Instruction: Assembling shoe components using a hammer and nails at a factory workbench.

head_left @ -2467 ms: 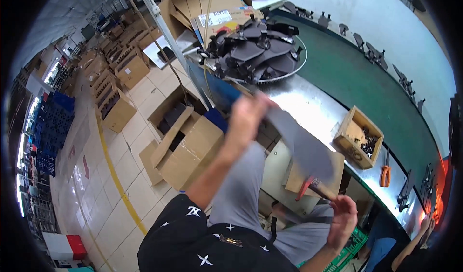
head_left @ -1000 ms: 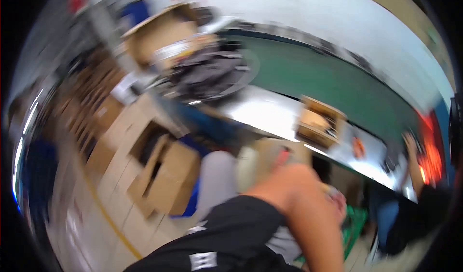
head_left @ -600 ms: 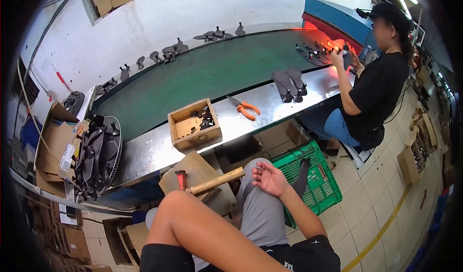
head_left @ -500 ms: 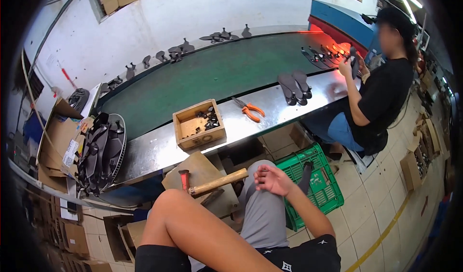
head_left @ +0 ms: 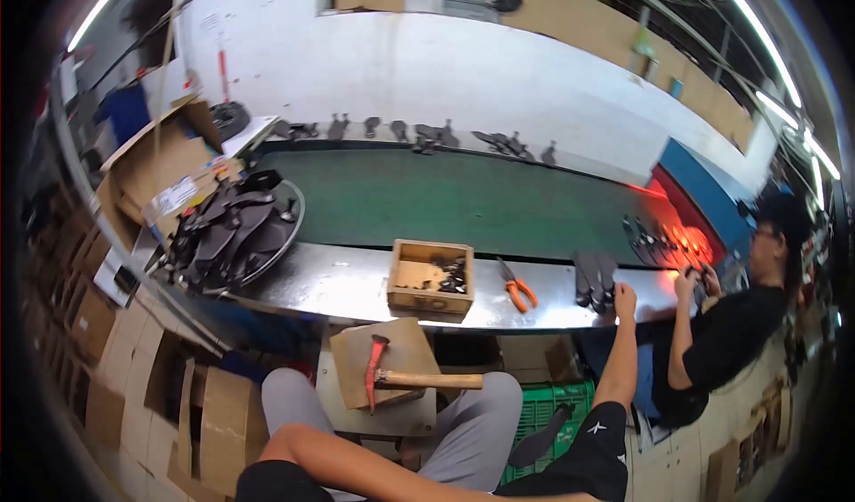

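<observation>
My right hand (head_left: 625, 301) is stretched out over the metal bench edge, beside the right side of a pair of dark flip-flops (head_left: 594, 279). Its fingers are too small and partly hidden to tell whether they are closed, and any touch on the flip-flops is unclear. The left forearm (head_left: 356, 466) crosses the lower edge toward the right, and its hand is out of sight. Between my knees, a hammer (head_left: 427, 379) with a red head and wooden handle lies on a tan board (head_left: 405, 342). Orange-handled pliers (head_left: 517, 288) rest on the bench.
A wooden box (head_left: 431, 302) holds small black pieces. Left of it stands a round basket (head_left: 299, 221) heaped with dark straps and soles. A green conveyor belt (head_left: 427, 190) runs behind. A co-worker (head_left: 739, 333) sits at right by the red-lit blue machine (head_left: 704, 177). A green crate (head_left: 539, 406) stands below.
My right hand has gone from above my right knee to the bench beside the flip-flops. The view has tilted up and swung. The hammer still lies on the board.
</observation>
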`<act>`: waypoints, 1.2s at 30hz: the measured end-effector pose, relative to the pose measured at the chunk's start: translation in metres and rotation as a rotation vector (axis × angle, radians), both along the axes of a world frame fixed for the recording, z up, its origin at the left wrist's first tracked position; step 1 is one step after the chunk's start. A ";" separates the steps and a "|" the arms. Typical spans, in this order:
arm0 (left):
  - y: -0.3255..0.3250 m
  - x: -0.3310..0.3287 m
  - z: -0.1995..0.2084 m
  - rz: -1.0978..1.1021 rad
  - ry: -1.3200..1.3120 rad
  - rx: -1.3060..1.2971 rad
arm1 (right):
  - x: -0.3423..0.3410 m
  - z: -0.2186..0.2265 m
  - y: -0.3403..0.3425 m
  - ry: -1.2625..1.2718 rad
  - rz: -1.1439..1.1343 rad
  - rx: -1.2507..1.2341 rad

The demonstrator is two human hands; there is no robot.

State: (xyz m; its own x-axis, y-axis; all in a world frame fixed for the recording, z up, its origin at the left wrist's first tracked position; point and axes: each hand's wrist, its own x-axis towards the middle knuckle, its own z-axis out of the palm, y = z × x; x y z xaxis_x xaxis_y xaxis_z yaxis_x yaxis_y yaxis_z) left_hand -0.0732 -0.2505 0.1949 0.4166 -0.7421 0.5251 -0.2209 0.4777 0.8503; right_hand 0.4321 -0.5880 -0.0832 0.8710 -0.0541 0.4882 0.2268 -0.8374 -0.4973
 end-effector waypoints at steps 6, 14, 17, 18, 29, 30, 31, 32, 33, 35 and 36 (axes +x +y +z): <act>0.070 -0.011 -0.063 0.542 0.202 0.254 | 0.007 0.014 0.016 0.019 0.052 0.128; 0.107 0.012 -0.114 1.428 -0.124 0.655 | -0.112 0.180 0.179 0.004 0.482 0.862; 0.108 0.034 -0.102 1.612 -0.370 0.721 | -0.254 0.214 0.270 0.143 0.735 0.809; 0.113 0.041 -0.106 1.667 -0.411 0.620 | -0.300 0.213 0.292 0.190 0.940 0.745; 0.180 -0.081 -0.094 1.855 -0.058 -0.166 | -0.415 0.157 0.364 -0.035 0.861 -0.382; 0.180 -0.080 -0.080 1.832 0.115 -0.288 | -0.408 0.135 0.361 0.095 0.818 -0.504; 0.186 -0.077 -0.080 1.813 0.122 -0.287 | -0.400 0.119 0.350 0.221 0.752 -0.632; 0.193 -0.073 -0.083 1.779 0.344 -0.237 | -0.395 0.102 0.337 0.224 0.739 -0.630; 0.197 -0.065 -0.090 1.726 0.561 -0.187 | -0.394 0.084 0.321 0.225 0.749 -0.595; 0.199 -0.049 -0.102 1.579 0.699 -0.184 | -0.391 0.061 0.293 0.221 0.751 -0.544; 0.197 -0.038 -0.107 1.554 0.706 -0.182 | -0.392 0.050 0.278 0.198 0.741 -0.376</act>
State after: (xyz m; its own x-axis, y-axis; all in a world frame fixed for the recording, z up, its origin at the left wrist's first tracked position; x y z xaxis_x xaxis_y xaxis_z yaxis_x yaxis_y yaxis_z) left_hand -0.1114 -0.0536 0.0879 0.8028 0.5950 -0.0371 -0.1699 0.2881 0.9424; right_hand 0.0399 -0.3097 -0.0329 0.6888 0.6985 0.1943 0.7193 -0.6247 -0.3040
